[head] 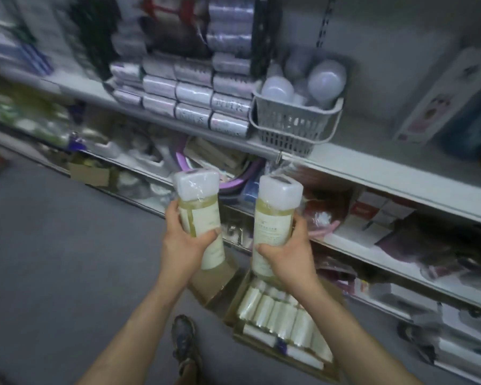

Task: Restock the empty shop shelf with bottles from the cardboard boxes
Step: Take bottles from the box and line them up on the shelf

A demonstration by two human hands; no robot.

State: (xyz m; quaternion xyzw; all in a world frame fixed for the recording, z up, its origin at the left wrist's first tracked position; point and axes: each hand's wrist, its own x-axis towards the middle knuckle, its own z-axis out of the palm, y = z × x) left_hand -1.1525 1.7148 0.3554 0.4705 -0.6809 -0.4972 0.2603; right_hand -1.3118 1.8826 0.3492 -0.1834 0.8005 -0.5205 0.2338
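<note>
left hand [184, 240] grips left bottle [199, 215] around its lower half, thumb across the label front, fingers wrapped behind. right hand [286, 251] grips right bottle [275, 218] the same way, thumb low on the label, fingers curled round the far side. both hands clamped tight on their bottles.

both bottles are held in the air in front of the shelving, side by side but not touching, above the cardboard box [289, 366] on the floor [53, 245]. the long axis of each is near upright, with the white square cap up and the base down toward the box. left bottle's cap leans slightly left and right bottle's cap leans slightly right, so the pair spreads in a shallow v. yellowish liquid, pale label, clear film wrap over the caps. label text too blurred to read.

the box is open, one flap [214, 284] folded out to the left. the packed bottles [281, 320] inside lie on their sides in a row, touching; can't tell which way their caps face.

the upper shelf [372, 170] runs diagonally behind the caps. a grey basket [295, 126] of bulbs [326, 76] stands on it, with white packs [195, 95] stacked to its left. a shoe [184, 337] is on the floor near the box.
</note>
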